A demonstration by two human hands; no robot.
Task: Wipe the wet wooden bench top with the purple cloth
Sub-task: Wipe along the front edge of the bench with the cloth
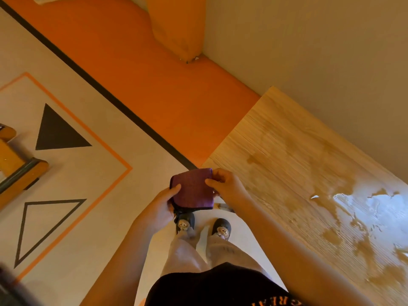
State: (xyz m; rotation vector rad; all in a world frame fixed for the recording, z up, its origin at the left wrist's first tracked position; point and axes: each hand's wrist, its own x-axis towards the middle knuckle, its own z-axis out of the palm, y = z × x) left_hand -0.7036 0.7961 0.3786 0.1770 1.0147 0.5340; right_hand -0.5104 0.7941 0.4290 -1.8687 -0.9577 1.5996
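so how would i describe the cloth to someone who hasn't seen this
Start at the wet wooden bench top on the right and go to its near left corner. Just off that corner, the left hand and right hand hold a small folded square, the purple cloth. It is the only purple thing, above the dark slippers.

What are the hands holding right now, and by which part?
Both hold the folded purple cloth. The left hand grips its left edge, thumb on top; the right hand pinches its right edge near the top corner.
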